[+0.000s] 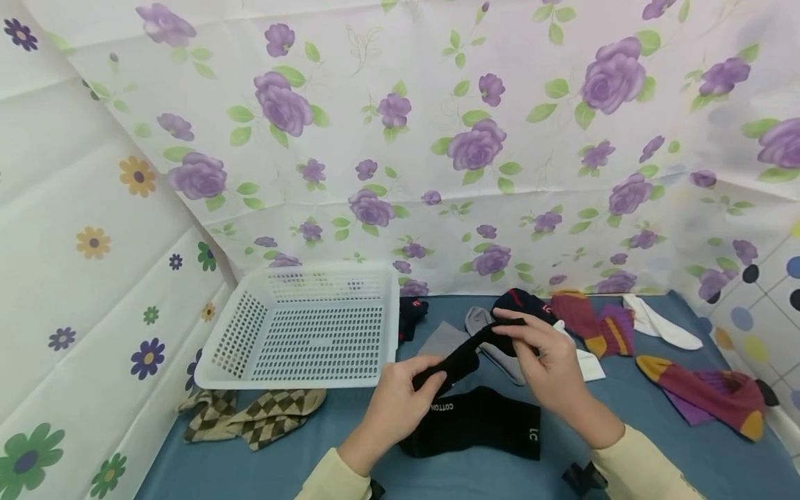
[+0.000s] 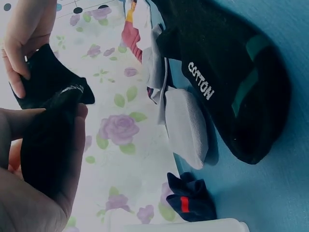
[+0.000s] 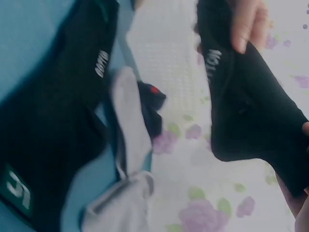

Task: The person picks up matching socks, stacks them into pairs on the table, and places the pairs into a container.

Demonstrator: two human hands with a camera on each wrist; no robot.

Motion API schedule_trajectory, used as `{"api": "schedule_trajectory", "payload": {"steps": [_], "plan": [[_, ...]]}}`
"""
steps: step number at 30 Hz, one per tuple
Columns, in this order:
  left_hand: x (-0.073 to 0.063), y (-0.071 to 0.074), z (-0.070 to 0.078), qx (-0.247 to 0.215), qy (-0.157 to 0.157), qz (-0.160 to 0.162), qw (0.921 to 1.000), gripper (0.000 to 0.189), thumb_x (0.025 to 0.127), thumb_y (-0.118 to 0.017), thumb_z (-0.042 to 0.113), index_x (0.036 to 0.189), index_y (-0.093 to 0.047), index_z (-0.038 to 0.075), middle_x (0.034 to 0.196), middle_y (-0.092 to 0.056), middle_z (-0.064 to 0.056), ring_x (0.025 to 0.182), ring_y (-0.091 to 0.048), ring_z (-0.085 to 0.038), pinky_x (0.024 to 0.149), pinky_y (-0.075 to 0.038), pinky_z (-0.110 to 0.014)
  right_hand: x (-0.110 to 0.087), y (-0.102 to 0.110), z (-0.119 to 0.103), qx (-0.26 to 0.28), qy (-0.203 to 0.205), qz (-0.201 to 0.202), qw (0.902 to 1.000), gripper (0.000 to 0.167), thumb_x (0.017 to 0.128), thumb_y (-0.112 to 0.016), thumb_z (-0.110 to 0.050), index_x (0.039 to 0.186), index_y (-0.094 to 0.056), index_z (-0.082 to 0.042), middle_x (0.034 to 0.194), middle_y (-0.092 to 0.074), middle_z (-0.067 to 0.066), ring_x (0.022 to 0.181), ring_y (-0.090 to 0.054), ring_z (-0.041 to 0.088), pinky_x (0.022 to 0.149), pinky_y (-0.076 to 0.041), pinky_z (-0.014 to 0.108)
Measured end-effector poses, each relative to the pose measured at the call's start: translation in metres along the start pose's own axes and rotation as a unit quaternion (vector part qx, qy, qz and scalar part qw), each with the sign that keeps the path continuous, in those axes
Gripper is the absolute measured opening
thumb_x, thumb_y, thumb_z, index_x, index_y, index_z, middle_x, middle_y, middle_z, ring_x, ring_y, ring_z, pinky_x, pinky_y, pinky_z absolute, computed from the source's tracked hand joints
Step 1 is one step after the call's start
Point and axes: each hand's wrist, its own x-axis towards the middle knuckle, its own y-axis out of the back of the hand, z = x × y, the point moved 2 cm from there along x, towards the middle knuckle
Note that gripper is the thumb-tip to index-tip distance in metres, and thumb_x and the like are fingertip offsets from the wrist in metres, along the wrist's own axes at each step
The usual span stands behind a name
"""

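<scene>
Up over the table, both hands hold a black sock (image 1: 461, 360) stretched between them. My left hand (image 1: 400, 399) grips its toe-side part, thumb on top. My right hand (image 1: 546, 357) pinches the other end. White lettering shows on the held sock (image 3: 241, 104) in the right wrist view. Below the hands, a matching black sock (image 1: 478, 423) lies flat on the blue cloth, marked "COTTON" and "LC". Grey socks (image 1: 444, 339) lie behind the hands, partly covered by the held sock in the head view.
A white perforated basket (image 1: 206, 375) stands at the left, with checkered socks (image 1: 275, 417) in front. Dark navy socks (image 1: 521, 303) with red marks lie at the back. Maroon and purple socks (image 1: 719, 403) and a white sock (image 1: 662, 323) lie right. Flowered sheeting (image 1: 400, 173) hangs behind.
</scene>
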Motion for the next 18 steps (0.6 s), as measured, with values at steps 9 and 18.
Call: {"api": "schedule_trajectory", "payload": {"steps": [9, 18], "plan": [[0.01, -0.004, 0.002, 0.062, 0.008, -0.025, 0.9977, 0.032, 0.09, -0.059, 0.043, 0.115, -0.065, 0.024, 0.111, -0.068, 0.008, 0.097, -0.064, -0.003, 0.081, -0.054, -0.024, 0.012, 0.013, 0.012, -0.054, 0.071, -0.1, 0.991, 0.04, 0.082, -0.063, 0.008, 0.109, -0.07, -0.02, 0.12, -0.064, -0.003, 0.044, -0.027, -0.011, 0.044, -0.026, 0.006], [0.005, -0.008, -0.008, 0.1, 0.071, -0.121, 0.985, 0.033, 0.086, -0.068, 0.028, 0.115, -0.066, 0.015, 0.107, -0.07, 0.0, 0.087, -0.064, -0.005, 0.076, -0.054, -0.027, 0.007, 0.025, 0.02, -0.05, -0.009, -0.155, 0.9866, 0.033, 0.082, -0.065, 0.005, 0.102, -0.068, -0.021, 0.109, -0.067, -0.006, 0.081, -0.065, 0.006, 0.051, -0.043, 0.012]]}}
